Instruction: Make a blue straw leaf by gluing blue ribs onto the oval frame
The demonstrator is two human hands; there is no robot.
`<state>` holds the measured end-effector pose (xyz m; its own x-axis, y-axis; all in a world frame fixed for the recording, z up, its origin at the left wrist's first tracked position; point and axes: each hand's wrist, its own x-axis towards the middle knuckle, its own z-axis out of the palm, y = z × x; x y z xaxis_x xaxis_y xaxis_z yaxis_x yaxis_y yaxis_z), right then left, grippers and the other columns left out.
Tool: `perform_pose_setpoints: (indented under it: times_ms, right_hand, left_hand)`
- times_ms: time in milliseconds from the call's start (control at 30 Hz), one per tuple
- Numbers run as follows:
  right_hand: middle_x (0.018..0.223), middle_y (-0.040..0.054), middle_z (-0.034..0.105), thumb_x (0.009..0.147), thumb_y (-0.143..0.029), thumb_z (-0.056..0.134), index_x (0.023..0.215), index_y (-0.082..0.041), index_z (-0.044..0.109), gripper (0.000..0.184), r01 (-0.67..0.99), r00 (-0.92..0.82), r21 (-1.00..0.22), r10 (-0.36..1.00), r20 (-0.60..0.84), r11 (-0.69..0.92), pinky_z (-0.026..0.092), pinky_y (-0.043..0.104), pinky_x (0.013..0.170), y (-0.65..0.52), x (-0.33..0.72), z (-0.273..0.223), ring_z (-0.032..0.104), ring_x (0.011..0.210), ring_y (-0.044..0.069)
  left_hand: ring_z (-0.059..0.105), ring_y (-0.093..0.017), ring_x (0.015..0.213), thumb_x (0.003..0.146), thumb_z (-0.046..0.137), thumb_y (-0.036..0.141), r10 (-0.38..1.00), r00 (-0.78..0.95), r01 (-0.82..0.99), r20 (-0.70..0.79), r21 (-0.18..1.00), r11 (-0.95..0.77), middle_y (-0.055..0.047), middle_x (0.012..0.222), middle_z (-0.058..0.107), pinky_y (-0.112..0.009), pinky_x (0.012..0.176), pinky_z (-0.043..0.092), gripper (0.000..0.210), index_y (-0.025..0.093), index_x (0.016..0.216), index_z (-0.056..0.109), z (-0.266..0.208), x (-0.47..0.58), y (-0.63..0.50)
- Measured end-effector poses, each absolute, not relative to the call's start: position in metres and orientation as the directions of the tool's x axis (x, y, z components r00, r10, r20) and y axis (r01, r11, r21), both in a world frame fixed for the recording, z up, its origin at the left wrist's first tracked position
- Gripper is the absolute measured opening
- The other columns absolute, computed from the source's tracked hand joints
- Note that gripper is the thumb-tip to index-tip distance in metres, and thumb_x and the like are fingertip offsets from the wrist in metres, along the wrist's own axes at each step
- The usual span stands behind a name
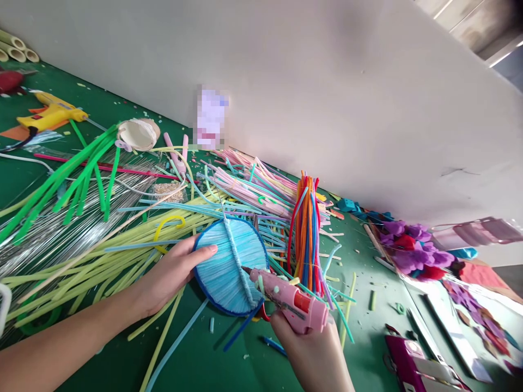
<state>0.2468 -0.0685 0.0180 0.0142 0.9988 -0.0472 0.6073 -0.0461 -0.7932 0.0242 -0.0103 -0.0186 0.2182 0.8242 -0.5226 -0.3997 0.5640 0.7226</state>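
Observation:
A round light-blue disc (214,272) made of pipe cleaners, with a dark blue rim, is tilted up above the table. A pale blue stem runs across its face, and a thin wire sticks out past the top. My left hand (180,267) grips the disc's left edge, thumb on the face and other fingers behind. In my right hand (310,343) is a pink hot glue gun (290,296), its nozzle beside or against the stem; I cannot tell if it touches. The fingers round the handle are partly hidden by the gun's body.
Yellow-green pipe cleaners (110,261) and metal wires (90,201) spread over the green table at left. A bundle of coloured pipe cleaners (306,234) stands behind the glue gun. Further off are a yellow glue gun (53,113), purple flowers (417,245) and a magenta case (412,362).

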Motion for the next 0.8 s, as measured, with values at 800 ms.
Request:
perform_pose_setpoints:
  times_ms: [800]
  right_hand:
    - [0.106, 0.0060, 0.078, 0.084, -0.039, 0.061, 0.114, -0.024, 0.076, 0.037, 0.591, 0.041, -0.802, 0.997, -0.073, -0.083, 0.060, 0.027, 0.082, -0.085, 0.255, 0.023, 0.074, 0.095, 0.024]
  left_hand:
    - [0.063, -0.029, 0.123, 0.079, 0.077, 0.043, 0.839, 0.239, -0.389, -0.489, 0.743, 0.544, -0.005, 0.129, 0.070, -0.032, 0.093, 0.057, 0.047, 0.028, 0.123, 0.069, -0.019, 0.022, -0.013]
